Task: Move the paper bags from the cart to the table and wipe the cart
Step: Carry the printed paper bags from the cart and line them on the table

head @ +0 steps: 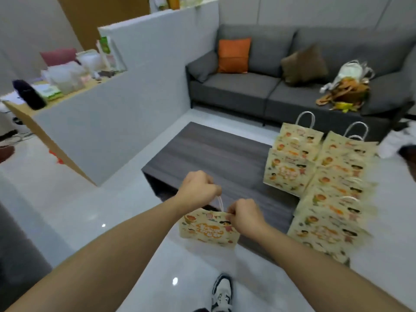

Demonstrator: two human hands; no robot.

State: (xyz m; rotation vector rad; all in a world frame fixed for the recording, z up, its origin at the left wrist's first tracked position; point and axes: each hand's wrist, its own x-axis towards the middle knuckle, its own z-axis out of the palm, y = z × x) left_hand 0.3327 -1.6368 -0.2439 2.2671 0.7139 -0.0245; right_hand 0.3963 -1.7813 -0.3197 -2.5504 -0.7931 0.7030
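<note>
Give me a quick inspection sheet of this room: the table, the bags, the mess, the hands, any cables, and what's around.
Surface: dark wooden table, left part bare.
Job's things: printed paper bags stand in rows on the table's right side; one more paper bag is held at the near edge. Cart not in view.
Clutter: heap of bags on the grey sofa.
Grippers: left hand grips the bag's handle; right hand pinches its top edge.
Cables: nothing seen.
Surroundings: orange cushion, brown cushion, white partition, crowded desk behind it.
</note>
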